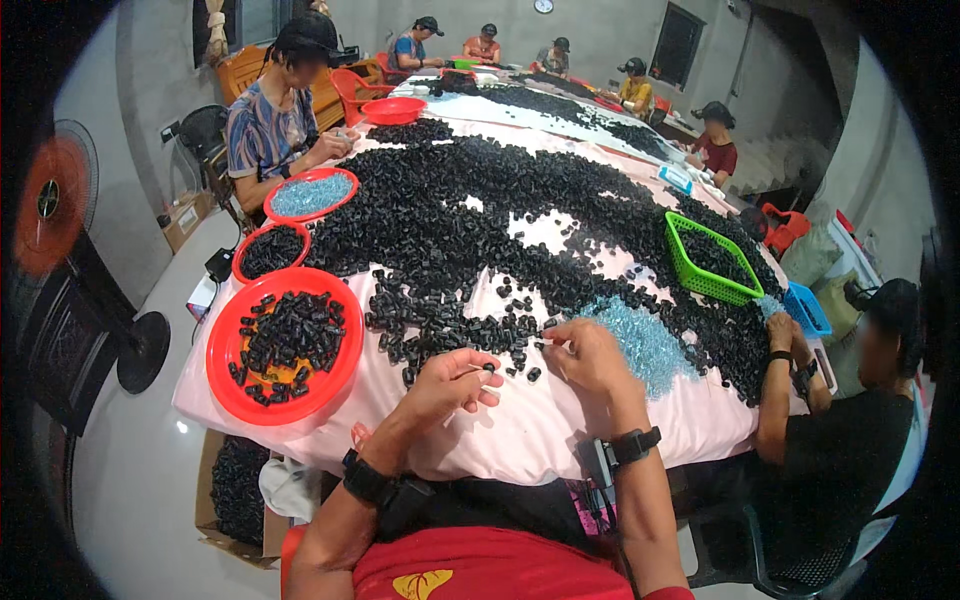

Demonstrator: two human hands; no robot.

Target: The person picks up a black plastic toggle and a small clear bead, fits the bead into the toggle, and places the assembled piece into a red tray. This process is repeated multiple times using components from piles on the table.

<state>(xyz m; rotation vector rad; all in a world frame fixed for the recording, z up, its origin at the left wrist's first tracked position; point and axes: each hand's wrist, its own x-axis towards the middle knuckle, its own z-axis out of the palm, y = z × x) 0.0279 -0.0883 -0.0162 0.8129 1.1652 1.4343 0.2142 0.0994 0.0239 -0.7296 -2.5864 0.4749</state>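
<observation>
My left hand (452, 386) is closed in a pinch around a small black plastic part (489, 367), above the near side of the pink-covered table (470, 432). To its right, my right hand (592, 356) has its thumb and fingers drawn together at the edge of the loose black parts (430, 318). Dark bits show at those fingertips, but I cannot make out what they grip. Beside that hand lies a heap of small, clear bluish pieces (642, 345). A few single black parts rest on the cloth between my hands.
At the left stand a red basin (218, 362) of black parts, a smaller red bowl (240, 262) and a red bowl of bluish pieces (350, 184). A green basket (690, 272) sits right. A co-worker (840, 430) works close on my right; others line the table.
</observation>
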